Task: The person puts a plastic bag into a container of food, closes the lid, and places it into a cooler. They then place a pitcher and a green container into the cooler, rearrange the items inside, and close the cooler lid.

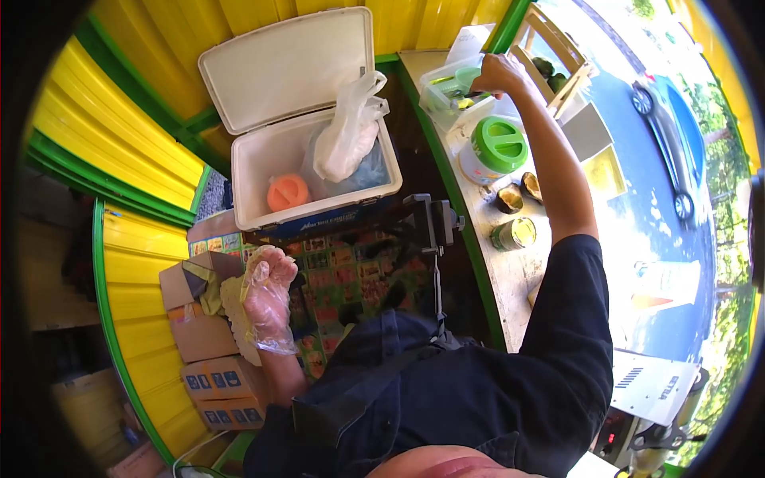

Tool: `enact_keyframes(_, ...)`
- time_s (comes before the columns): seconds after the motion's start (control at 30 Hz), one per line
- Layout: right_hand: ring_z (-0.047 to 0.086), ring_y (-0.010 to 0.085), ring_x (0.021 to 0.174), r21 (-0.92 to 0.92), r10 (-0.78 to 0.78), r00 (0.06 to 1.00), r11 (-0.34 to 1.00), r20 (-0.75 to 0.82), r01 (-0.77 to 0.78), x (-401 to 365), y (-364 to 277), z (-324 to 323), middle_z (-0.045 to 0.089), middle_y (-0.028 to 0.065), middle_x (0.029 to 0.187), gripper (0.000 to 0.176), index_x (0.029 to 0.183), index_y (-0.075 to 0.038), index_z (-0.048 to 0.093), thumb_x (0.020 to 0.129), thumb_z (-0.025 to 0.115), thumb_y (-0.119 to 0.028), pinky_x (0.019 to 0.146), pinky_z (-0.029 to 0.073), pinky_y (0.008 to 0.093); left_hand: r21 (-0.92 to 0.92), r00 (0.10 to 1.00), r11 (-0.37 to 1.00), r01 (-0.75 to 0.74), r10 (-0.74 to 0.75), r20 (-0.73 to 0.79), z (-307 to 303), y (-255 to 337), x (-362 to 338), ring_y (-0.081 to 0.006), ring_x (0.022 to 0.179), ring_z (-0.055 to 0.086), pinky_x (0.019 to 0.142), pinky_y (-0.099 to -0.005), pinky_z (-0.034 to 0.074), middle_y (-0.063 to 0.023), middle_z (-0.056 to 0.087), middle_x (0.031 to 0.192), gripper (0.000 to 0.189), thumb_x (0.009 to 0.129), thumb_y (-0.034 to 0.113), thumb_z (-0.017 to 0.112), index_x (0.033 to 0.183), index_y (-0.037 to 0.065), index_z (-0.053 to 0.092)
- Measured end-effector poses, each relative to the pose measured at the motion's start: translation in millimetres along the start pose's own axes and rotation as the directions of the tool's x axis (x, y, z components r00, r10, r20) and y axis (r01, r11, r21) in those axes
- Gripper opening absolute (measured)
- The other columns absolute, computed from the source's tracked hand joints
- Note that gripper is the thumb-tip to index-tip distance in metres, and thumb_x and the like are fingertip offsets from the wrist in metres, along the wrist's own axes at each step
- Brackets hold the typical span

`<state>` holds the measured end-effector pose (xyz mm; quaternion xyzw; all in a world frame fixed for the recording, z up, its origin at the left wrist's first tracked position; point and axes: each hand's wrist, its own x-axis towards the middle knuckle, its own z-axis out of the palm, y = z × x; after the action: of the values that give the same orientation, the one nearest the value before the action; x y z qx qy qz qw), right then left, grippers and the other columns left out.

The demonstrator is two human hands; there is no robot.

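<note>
My left hand (269, 301), in a clear plastic glove, is raised at the lower left with its fingers curled. A thin, pale, flat round piece with a wavy edge (233, 307) lies against its far side, partly hidden by the hand. My bare right hand (505, 76) reaches to the upper right, fingers bent down and drawn together at a clear plastic tub (437, 109). Inside that tub are a light green container (458, 82) and green pieces. I cannot tell what the right fingertips hold. Just nearer stands a white jar with a green lid (500, 145).
An opened tin (514, 234) and dark round bowls (510, 199) stand on the counter (522, 275). A white cooler (247, 171) sits open, holding an orange-lidded container (288, 193) and a plastic bag (349, 139). Cardboard boxes (223, 390) are stacked left. A wooden rack (550, 56) borders the street.
</note>
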<state>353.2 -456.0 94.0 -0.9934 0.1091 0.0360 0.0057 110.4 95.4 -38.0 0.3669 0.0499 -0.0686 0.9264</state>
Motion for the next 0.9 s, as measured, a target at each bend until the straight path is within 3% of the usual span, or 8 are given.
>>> enact_keyframes(0.3,0.077,0.0276,0.073,-0.045,-0.03,0.998,0.998,0.059,0.033,56,4,71,0.078,0.0173,0.079,0.054,0.086,0.0,0.081,0.076,0.084,-0.054,0.073,0.062,0.0408,-0.013,0.998,1.0,-0.027,0.026,-0.058,2,-9,-9,-0.0293,0.109,0.073,0.097,-0.0436,0.061,-0.0154,0.073,0.121,0.032,0.103,0.016,0.065,0.131,-0.002,0.066)
enact_keyframes(0.37,0.077,0.0299,0.085,-0.112,-0.101,0.99,0.99,-0.1,0.09,60,12,86,0.08,0.0156,0.092,0.059,0.088,-0.005,0.083,0.08,0.081,-0.063,0.081,0.06,0.0433,-0.004,0.998,1.0,-0.024,0.023,-0.061,1,-10,-8,-0.0294,0.109,0.073,0.097,-0.0436,0.062,-0.0158,0.073,0.122,0.033,0.104,0.016,0.064,0.131,-0.002,0.066)
enact_keyframes(0.47,0.075,0.0344,0.104,-0.034,-0.123,0.99,0.992,-0.071,0.121,59,20,79,0.079,0.0214,0.108,0.065,0.104,0.0,0.08,0.087,0.075,-0.063,0.094,0.059,0.0431,0.008,0.999,1.0,-0.008,0.009,-0.048,2,-10,-4,-0.0294,0.11,0.074,0.098,-0.0433,0.062,-0.0162,0.073,0.122,0.032,0.104,0.015,0.064,0.132,-0.002,0.065)
enact_keyframes(0.53,0.076,0.0356,0.099,-0.058,-0.189,0.975,0.981,-0.121,0.183,49,23,73,0.079,0.0199,0.102,0.063,0.095,-0.002,0.082,0.093,0.069,-0.064,0.092,0.06,0.0468,0.018,0.998,1.0,-0.006,0.007,-0.062,4,-8,1,-0.0293,0.11,0.074,0.097,-0.0432,0.062,-0.016,0.073,0.122,0.032,0.104,0.015,0.063,0.132,-0.002,0.066)
enact_keyframes(0.6,0.078,0.0343,0.091,0.231,-0.118,0.975,0.959,-0.189,0.161,25,25,61,0.08,0.0195,0.095,0.049,0.091,-0.007,0.084,0.09,0.075,-0.055,0.092,0.06,0.0467,0.097,1.0,0.995,0.003,-0.004,0.013,5,-2,11,-0.0289,0.109,0.075,0.097,-0.0425,0.062,-0.0154,0.074,0.121,0.03,0.105,0.013,0.063,0.131,-0.001,0.066)
enact_keyframes(0.77,0.079,0.0262,0.093,0.277,-0.183,0.925,0.919,-0.334,0.282,-52,23,20,0.082,0.0132,0.1,0.046,0.102,-0.008,0.084,0.091,0.079,-0.053,0.088,0.06,0.0398,0.415,0.984,0.902,-0.118,0.05,0.172,54,47,39,-0.0275,0.108,0.074,0.098,-0.0435,0.06,-0.0178,0.074,0.123,0.034,0.104,0.015,0.064,0.133,-0.003,0.064)
enact_keyframes(0.87,0.078,0.0225,0.095,0.33,-0.183,0.864,0.871,-0.47,0.364,-118,36,-5,0.082,0.0121,0.102,0.041,0.108,-0.011,0.084,0.093,0.08,-0.048,0.087,0.059,0.0359,0.362,0.905,0.882,-0.302,0.146,0.4,90,74,56,-0.0275,0.109,0.074,0.099,-0.0429,0.06,-0.018,0.073,0.121,0.03,0.104,0.013,0.063,0.129,-0.003,0.067)
enact_keyframes(0.9,0.078,0.021,0.092,0.344,-0.069,0.868,0.9,-0.491,0.266,-164,20,-26,0.082,0.0107,0.1,0.038,0.112,-0.01,0.084,0.095,0.08,-0.043,0.086,0.059,0.0355,0.337,0.881,0.888,-0.313,0.139,0.453,99,84,60,-0.0293,0.109,0.073,0.1,-0.0439,0.058,-0.0196,0.073,0.122,0.033,0.104,0.015,0.062,0.13,-0.004,0.065)
